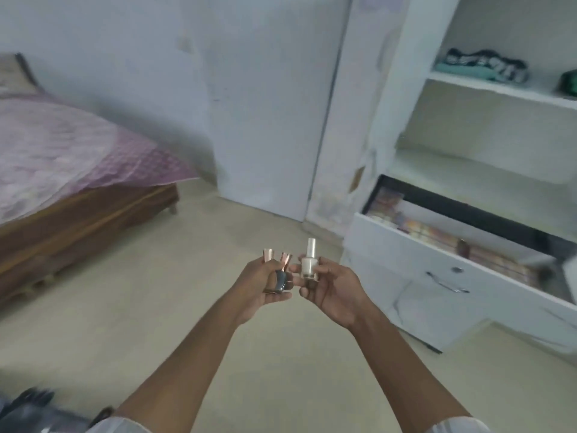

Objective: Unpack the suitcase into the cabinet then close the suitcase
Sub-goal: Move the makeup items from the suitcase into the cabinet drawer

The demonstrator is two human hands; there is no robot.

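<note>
Standing on the beige floor (175, 323), we gripped two copper-capped bottles (279, 271) in our left hand (265, 284), a white bottle (309, 260) in our right hand (332, 287), the cabinet (487, 89) right of them, its drawer (437, 254) open.

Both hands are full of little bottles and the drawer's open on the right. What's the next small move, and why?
Probably carry the bottles right, toward the open drawer. The right hand pinches a white bottle upright; the left hand grips two bottles with copper caps. Both hands are over bare floor, short of the cabinet, so nothing can be set down yet.
</note>
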